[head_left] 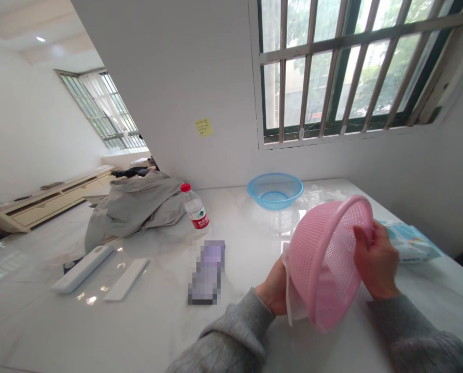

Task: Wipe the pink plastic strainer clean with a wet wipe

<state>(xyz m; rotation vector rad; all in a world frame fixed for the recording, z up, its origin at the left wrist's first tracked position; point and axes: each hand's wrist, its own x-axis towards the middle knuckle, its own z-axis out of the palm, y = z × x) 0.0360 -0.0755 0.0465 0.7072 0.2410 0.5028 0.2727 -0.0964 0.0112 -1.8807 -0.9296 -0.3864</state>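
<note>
A pink plastic colander [320, 248] is tilted on its side above the white table, its open mouth turned to the right. My right hand [377, 259] grips its rim, with the thumb inside the bowl. A thin white wipe [295, 303] lies against the colander's outer wall at the left. My left hand [275, 290] presses that wipe to the colander; its fingers are mostly hidden behind both. Just beyond my right hand lies a soft blue-and-white pack [412, 243].
A blue colander [275, 191] stands by the wall beside clear crumpled plastic [320, 194]. A red-capped bottle [195, 207], a blurred-out dark rectangular object [208, 272], two white strips [84, 269] and a grey cloth heap [141, 202] occupy the left. A barred window [332, 77] is above.
</note>
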